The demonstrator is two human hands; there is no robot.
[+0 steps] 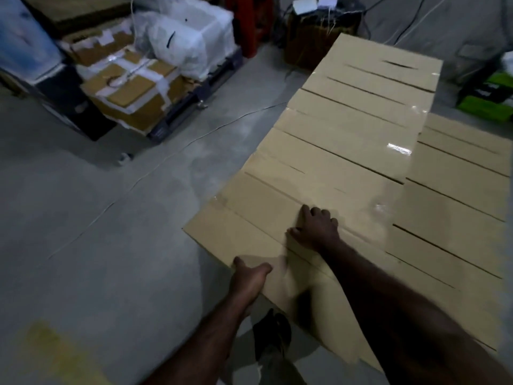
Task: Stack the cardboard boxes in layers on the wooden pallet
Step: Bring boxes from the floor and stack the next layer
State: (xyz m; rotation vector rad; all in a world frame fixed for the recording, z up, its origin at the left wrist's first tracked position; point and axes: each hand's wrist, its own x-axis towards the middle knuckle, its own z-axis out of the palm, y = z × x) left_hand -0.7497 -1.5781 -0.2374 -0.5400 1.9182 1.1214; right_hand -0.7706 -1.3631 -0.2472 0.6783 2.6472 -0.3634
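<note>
A long row of plain cardboard boxes (347, 129) runs from the near right to the far middle, their taped tops level with each other. A second, lower row of boxes (458, 173) lies to its right. My right hand (316, 227) presses flat on top of the nearest box (249, 226). My left hand (249, 276) holds that box's near left edge, thumb on top, fingers hidden down the side. The wooden pallet is hidden under the boxes.
Bare concrete floor (111, 232) spreads to the left. At the back left a dark cart (177, 112) carries taped cartons and white bags. A green box (488, 98) sits at the far right. My shoe (272, 332) stands beside the near box.
</note>
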